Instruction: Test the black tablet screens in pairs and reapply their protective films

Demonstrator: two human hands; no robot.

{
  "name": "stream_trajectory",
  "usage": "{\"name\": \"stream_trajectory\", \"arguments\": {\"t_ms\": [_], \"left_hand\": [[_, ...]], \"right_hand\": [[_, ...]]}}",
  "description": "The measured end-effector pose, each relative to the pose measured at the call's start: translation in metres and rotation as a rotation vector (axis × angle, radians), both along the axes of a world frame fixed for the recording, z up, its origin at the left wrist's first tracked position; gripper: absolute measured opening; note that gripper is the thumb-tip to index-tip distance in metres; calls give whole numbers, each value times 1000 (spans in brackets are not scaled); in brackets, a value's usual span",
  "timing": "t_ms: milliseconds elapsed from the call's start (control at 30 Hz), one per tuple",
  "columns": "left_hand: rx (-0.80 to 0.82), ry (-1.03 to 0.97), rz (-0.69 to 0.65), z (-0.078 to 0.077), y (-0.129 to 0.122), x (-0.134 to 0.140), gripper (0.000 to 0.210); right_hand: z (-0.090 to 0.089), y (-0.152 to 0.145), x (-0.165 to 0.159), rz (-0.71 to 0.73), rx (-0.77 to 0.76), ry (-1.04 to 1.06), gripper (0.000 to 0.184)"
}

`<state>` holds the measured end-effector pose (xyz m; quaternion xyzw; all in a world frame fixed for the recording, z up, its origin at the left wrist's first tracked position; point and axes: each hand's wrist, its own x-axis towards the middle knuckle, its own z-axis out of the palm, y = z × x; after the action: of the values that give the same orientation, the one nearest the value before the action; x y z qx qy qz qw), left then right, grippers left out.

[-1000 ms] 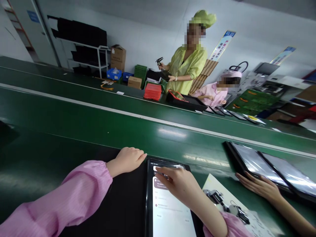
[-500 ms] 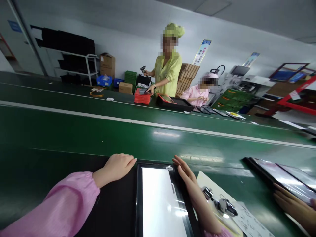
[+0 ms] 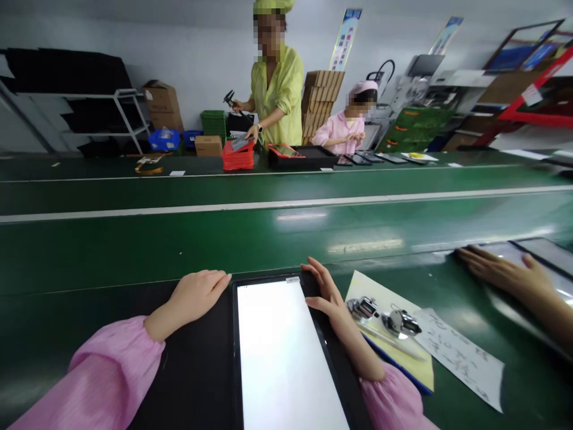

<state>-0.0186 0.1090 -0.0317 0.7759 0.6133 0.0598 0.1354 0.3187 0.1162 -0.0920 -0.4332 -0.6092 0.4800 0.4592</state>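
A tablet-like panel [image 3: 282, 352] with a lit white screen and black frame lies on a black mat [image 3: 192, 370] in front of me. My left hand [image 3: 197, 295] rests loosely closed on the mat, just off the panel's far left corner, thumb towards it; its fingertips are tucked out of sight. Along the panel's right edge is my right hand [image 3: 329, 298], open, with fingers apart and the thumb reaching over the screen's border. A small label [image 3: 292, 280] sits on the frame's far edge.
Right of my forearm, two metal tally counters [image 3: 363, 308] and a pen [image 3: 389, 340] lie on a yellow pad [image 3: 423, 361], beside a handwritten paper [image 3: 465, 358]. A co-worker's hand [image 3: 505, 272] rests on another panel. Across the green bench, two people work near red trays [image 3: 238, 157].
The screen's dark, glossy right strip has turned white. My right thumb has moved out over the screen's edge. The neighbouring hand has moved onto its panel. The camera view has tilted.
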Motion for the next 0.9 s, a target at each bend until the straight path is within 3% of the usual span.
{"name": "stream_trajectory", "arguments": {"t_ms": [200,400,533,633,700,800,833,900], "left_hand": [[26,2,0,1,1,0,47],[213,-87,-21,0,-5,-4,37],[346,-157,12,18,-11,-17,37],[411,-247,85,34,-35,-43,39],[421,-326,221,36,-66,-69,39],[332,-379,533,18,-121,-110,56],[254,-378,573,8,-137,-122,72],[80,-341,529,-13,-158,-137,102]], "right_hand": [[7,0,0,38,7,1,96],[5,3,0,44,40,-16,99],[3,10,-4,30,62,-34,101],[4,10,-3,14,55,-46,104],[4,-4,7,-17,48,-27,100],[-2,-58,36,-128,7,-68,84],[-6,-82,46,-162,-55,-138,80],[-17,-132,62,-250,-173,-243,70]]}}
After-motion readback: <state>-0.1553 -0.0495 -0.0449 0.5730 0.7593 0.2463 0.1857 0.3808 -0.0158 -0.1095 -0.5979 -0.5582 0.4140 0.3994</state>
